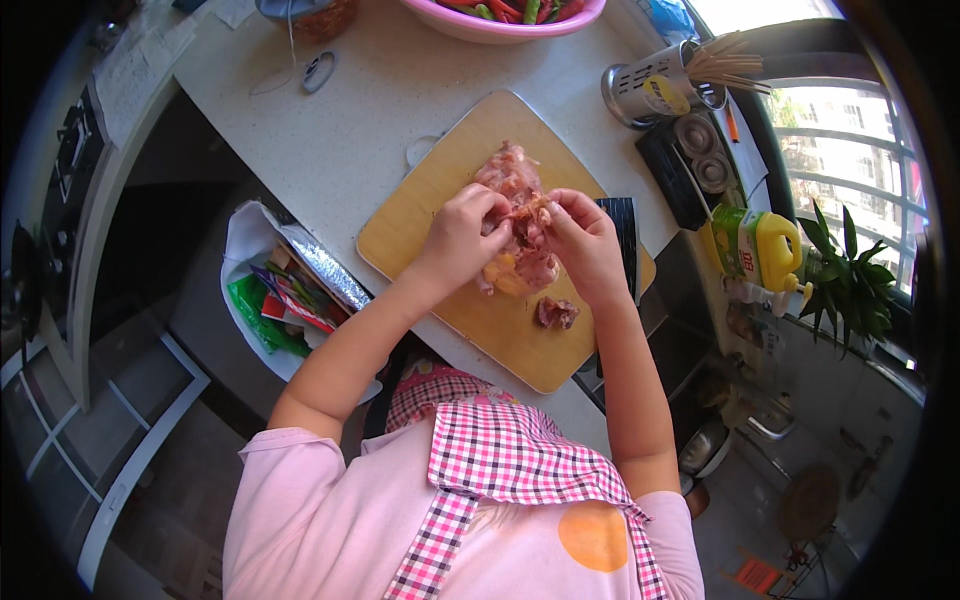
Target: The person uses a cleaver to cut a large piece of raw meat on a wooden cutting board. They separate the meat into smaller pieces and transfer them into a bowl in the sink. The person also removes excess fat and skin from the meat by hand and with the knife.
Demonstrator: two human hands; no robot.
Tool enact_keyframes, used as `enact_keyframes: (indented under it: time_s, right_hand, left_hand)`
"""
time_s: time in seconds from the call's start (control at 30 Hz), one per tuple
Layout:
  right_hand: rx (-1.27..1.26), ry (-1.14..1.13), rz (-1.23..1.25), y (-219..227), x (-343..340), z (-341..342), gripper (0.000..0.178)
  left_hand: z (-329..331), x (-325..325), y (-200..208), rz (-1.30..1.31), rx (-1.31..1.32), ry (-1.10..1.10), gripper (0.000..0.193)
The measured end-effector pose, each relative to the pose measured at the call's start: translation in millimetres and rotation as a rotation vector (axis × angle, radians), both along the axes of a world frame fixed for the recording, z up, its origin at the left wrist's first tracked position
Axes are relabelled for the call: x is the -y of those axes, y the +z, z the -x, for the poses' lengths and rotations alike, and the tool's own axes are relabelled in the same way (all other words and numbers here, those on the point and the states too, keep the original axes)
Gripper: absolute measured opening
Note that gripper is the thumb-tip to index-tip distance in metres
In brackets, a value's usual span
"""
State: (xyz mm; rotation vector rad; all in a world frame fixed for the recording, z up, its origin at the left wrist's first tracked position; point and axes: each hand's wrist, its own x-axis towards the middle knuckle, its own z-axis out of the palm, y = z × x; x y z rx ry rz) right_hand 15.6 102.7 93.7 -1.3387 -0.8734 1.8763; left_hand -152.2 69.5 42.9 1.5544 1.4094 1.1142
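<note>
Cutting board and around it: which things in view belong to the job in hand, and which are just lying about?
In the job:
- raw meat, pinched by the left grip and right grip
- small meat piece
- cutting board

Apparently just lying about:
- pink basin with peppers
- metal holder with wooden sticks
- yellow jug
- plant

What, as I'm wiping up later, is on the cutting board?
On the cutting board lie raw meat, a small dark scrap and a partly hidden black ridged object. The hands hide some meat; the board beneath it is covered.
</note>
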Motion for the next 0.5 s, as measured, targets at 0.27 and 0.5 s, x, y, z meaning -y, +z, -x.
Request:
enact_keyframes:
  time_s: [0.27, 0.5]
  right_hand:
    - [0.093, -0.007, 0.049, 3, 5, -8, 0.014]
    - [0.735, 0.361, -0.74, 0, 16, 14, 0.018]
  left_hand:
    - [13, -9, 5, 0.221, 0.124, -0.174, 0.011]
    - [22, -11, 4, 0.325, 0.367, -0.298, 0.008]
